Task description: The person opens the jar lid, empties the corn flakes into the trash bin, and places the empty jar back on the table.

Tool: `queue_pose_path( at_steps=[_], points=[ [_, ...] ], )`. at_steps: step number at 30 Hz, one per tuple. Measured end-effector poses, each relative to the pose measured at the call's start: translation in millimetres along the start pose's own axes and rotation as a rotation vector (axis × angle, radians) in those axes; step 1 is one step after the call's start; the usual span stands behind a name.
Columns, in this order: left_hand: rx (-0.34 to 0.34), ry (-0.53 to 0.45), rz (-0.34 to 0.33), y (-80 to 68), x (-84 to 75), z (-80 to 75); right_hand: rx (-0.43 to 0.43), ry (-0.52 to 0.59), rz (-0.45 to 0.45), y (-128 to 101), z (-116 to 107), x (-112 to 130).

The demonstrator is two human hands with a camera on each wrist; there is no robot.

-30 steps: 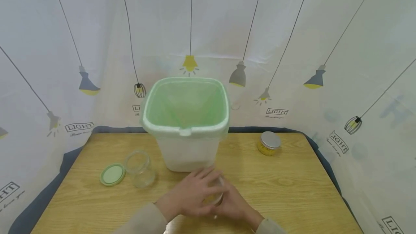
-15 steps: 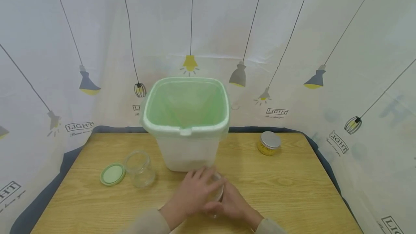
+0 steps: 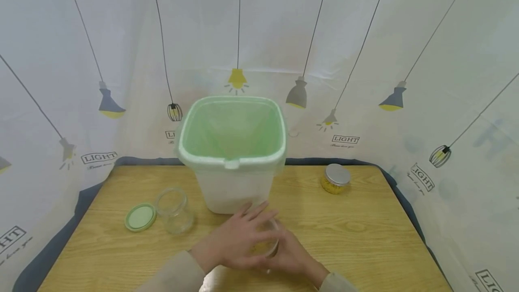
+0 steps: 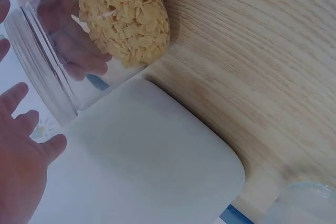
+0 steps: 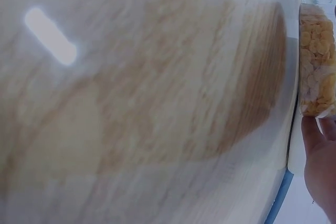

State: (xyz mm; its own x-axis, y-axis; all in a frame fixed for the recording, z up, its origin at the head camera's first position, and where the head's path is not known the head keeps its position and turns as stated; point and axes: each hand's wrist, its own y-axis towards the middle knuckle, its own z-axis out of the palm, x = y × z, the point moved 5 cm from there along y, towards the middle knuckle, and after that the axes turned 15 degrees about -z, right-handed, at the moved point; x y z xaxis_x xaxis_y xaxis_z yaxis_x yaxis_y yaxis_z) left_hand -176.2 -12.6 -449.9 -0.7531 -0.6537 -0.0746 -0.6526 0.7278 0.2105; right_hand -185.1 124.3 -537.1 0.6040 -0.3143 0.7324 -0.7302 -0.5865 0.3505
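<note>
A clear jar of yellowish flakes (image 4: pixel 126 19) stands in front of the white bin in the head view, partly hidden by both hands. My right hand (image 3: pixel 295 252) grips its side from the right; some of its fingers show through the clear wall in the left wrist view. In the right wrist view, fingers touch the jar's end at the right edge. Around the jar's top my left hand (image 3: pixel 233 243) is spread with fingers fairly straight. The left wrist view shows its fingertips (image 4: pixel 55 145) just off the clear rim (image 4: pixel 42 66). Whether that rim belongs to a lid, I cannot tell.
Behind the hands stands a tall white bin (image 3: pixel 239 193) with a pale green inside. To the left are a lidless clear jar (image 3: pixel 176 217) and a round green lid (image 3: pixel 140 217). A silver-lidded jar (image 3: pixel 336 178) with yellow contents sits at the back right of the wooden table (image 3: pixel 357 238).
My left hand closed in on the jar's top half a second ago, then drew back left with its fingers spread wider. My right hand keeps its hold on the jar.
</note>
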Motion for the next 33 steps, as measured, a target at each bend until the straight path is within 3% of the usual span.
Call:
queue_pose_path(
  at_steps=[5, 14, 21, 26, 33],
  points=[
    [0.051, 0.002, 0.008, -2.1, 0.5, 2.8, 0.003, -0.005, -0.012, 0.0, 0.6, 2.1],
    [-0.003, -0.035, -0.048, 1.4, 0.6, 3.9, -0.006, 0.015, 0.020, -2.0, -0.3, -1.9],
    [-0.053, 0.045, -0.118, 1.1, 3.5, 7.9, -0.011, -0.009, 0.018, -3.5, -0.8, -2.2],
    [-0.047, 0.005, -0.049, 3.0, 2.3, 5.5, -0.019, -0.008, 0.034, -3.6, -1.8, -1.4],
    [0.036, -0.013, 0.044, 3.6, 0.7, 5.9, -0.034, 0.029, -0.050, -1.9, -0.9, 0.7]
  ],
)
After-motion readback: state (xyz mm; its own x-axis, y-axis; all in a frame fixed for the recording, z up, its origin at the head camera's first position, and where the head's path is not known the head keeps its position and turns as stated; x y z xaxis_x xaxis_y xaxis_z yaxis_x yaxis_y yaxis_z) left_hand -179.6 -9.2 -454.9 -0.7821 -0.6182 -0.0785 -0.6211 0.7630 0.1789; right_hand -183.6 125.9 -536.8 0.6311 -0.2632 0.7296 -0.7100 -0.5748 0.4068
